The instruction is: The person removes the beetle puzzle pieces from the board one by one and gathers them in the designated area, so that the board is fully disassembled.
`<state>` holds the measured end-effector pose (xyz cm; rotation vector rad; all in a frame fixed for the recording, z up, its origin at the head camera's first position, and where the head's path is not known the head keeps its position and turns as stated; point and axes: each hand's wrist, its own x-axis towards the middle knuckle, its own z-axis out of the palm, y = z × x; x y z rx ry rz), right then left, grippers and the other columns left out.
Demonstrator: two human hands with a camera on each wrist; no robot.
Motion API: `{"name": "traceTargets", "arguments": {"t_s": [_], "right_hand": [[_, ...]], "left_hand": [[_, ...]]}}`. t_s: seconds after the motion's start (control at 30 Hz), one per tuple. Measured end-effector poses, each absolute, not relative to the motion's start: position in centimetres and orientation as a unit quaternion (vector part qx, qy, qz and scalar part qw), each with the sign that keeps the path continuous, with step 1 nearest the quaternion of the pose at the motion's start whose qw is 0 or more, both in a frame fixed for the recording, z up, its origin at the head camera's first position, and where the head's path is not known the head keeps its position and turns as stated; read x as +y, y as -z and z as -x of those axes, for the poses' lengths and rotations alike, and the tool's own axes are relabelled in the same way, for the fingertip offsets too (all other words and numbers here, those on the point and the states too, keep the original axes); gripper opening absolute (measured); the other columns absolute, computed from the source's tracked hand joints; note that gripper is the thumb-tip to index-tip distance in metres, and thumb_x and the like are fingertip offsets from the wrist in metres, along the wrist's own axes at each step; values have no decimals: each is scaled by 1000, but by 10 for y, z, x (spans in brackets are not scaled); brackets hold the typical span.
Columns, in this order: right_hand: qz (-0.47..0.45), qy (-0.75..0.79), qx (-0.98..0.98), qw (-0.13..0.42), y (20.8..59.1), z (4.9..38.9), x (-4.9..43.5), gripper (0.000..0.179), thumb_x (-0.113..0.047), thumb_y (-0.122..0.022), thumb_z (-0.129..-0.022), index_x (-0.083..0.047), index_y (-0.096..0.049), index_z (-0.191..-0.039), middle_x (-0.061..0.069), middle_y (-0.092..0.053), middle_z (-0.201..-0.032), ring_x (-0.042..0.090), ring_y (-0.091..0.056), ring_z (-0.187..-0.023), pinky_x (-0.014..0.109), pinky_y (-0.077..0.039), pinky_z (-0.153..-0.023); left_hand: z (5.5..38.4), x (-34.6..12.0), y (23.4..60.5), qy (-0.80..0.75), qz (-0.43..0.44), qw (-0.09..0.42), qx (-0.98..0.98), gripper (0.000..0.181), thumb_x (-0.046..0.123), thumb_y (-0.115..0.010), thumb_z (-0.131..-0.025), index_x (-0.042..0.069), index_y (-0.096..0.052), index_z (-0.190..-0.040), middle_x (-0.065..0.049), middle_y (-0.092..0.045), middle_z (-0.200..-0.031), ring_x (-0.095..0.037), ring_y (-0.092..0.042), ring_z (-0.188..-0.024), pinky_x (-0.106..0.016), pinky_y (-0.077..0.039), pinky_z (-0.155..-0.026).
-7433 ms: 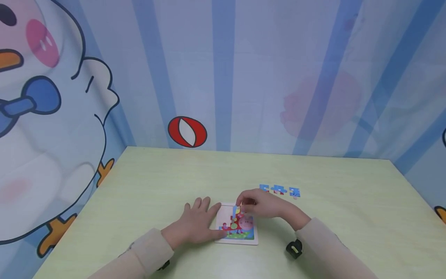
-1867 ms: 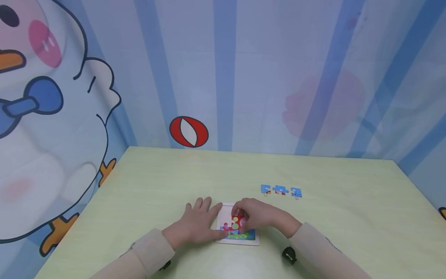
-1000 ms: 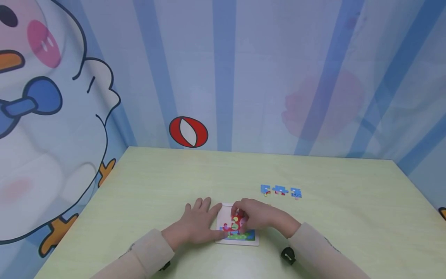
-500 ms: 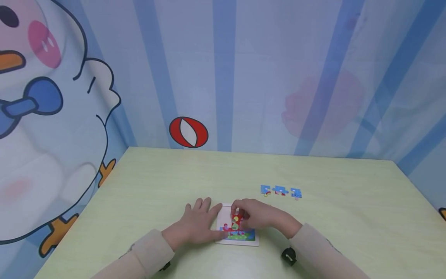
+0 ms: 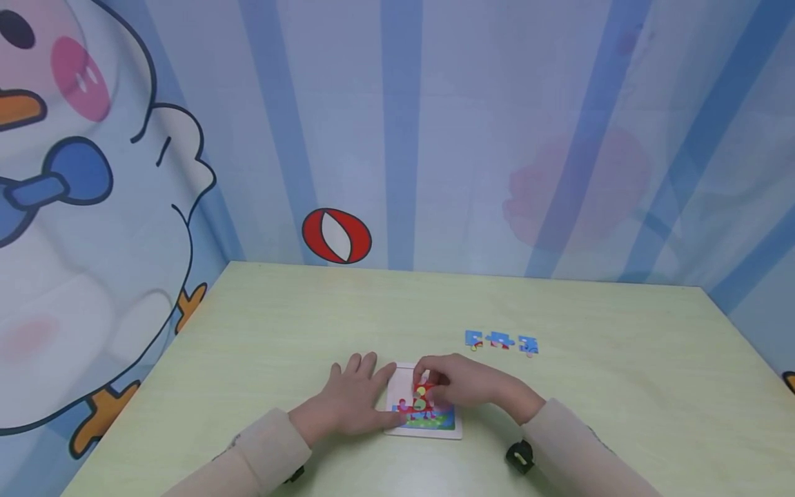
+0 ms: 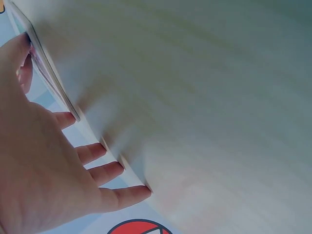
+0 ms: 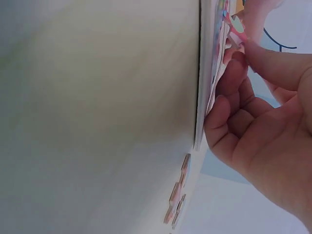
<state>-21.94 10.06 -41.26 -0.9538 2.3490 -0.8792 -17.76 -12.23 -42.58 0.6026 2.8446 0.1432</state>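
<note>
A small jigsaw puzzle in a white-edged tray (image 5: 428, 435) lies near the table's front, its lower part filled with a green and blue picture. My left hand (image 5: 341, 404) is spread flat beside it, thumb over the tray's lower left and index fingertip at its upper left corner. Over the tray, my right hand (image 5: 466, 379) pinches a red jigsaw piece (image 5: 422, 391) with a yellow-green patch between thumb and forefinger. In the right wrist view this jigsaw piece (image 7: 237, 24) is tilted up from the tray, other fingers curled below. The hand hides the tray's right side.
Three loose blue jigsaw pieces (image 5: 499, 339) lie in a row on the pale table (image 5: 310, 310), beyond the right hand. A striped blue cloth (image 5: 459, 138) with cartoon figures hangs behind the table's far edge.
Since the earliest frame my right hand has come lower over the tray, covering the pink face. In the last second the pinched red piece has shifted and tilted slightly. The left hand stays put.
</note>
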Motion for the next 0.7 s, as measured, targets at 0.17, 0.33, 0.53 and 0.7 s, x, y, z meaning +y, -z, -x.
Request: {"name": "traceTargets", "arguments": {"t_s": [0.17, 0.33, 0.53, 0.7], "right_hand": [[332, 330, 855, 224, 412, 219, 105, 19, -5, -61, -93, -20, -61, -105, -4, -60, -82, 13, -54, -73, 27, -46, -68], [336, 338, 854, 207, 412, 221, 116, 17, -7, -60, -93, -19, -61, -105, -5, -59, -80, 12, -53, -72, 27, -45, -67], [345, 340, 857, 176, 408, 224, 135, 14, -8, -61, -93, -17, -61, -104, -4, -60, -81, 11, -51, -71, 25, -45, -66], [334, 340, 863, 167, 404, 227, 151, 15, -7, -61, -93, -16, -61, -105, -4, -61, -82, 11, -52, -72, 25, -45, -64]], "left_hand": [[179, -122, 427, -48, -206, 114, 971, 87, 71, -52, -83, 16, -38, -148, -15, -37, -140, -32, -35, -119, -62, -33, -94], [179, -122, 429, -50, -207, 112, 971, 87, 71, -52, -83, 15, -38, -148, -16, -36, -143, -33, -35, -122, -64, -33, -96], [179, -122, 431, -52, -208, 107, 971, 87, 70, -53, -83, 15, -38, -148, -17, -36, -143, -34, -35, -122, -64, -32, -96], [179, -123, 431, -53, -209, 106, 971, 87, 70, -52, -83, 15, -37, -148, -17, -35, -144, -34, -34, -123, -64, -32, -97]]}}
